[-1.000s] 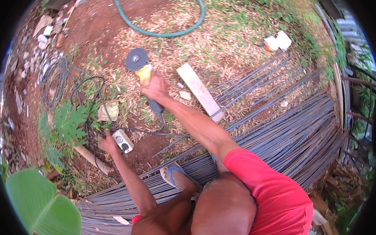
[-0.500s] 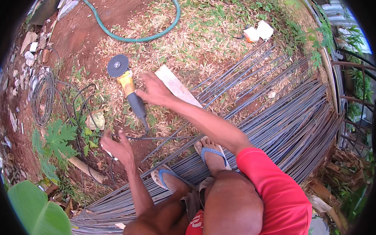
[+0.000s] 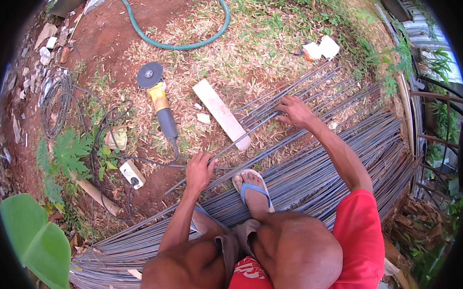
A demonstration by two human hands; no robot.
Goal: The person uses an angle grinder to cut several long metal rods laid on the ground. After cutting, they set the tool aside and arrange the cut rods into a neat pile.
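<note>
A thin steel rod point(image 3: 244, 137) slants over the wooden board. Around its nearer left end my left hand point(image 3: 199, 173) is closed, and my right hand point(image 3: 295, 112) grips it farther up on the right, fingers curled. The pale wooden board point(image 3: 217, 109) lies on the ground between the rod and an angle grinder point(image 3: 163, 106). Yellow and dark grey, the grinder rests with its black disc point(image 3: 150, 75) pointing away from me. A white extension socket point(image 3: 132, 173) with a black plug in it sits left of my left hand.
A big bundle of steel rods point(image 3: 338, 158) stretches under my sandalled feet, with several loose rods point(image 3: 315, 89) beyond. Coiled cable point(image 3: 56, 105) and rubble lie at left. A green hose point(image 3: 179, 47) curves at the far side; a metal fence point(image 3: 441, 121) stands at right.
My right hand has moved from beside the grinder rightward to the rods and taken hold of one. My left hand has left the extension socket and closed on the same rod.
</note>
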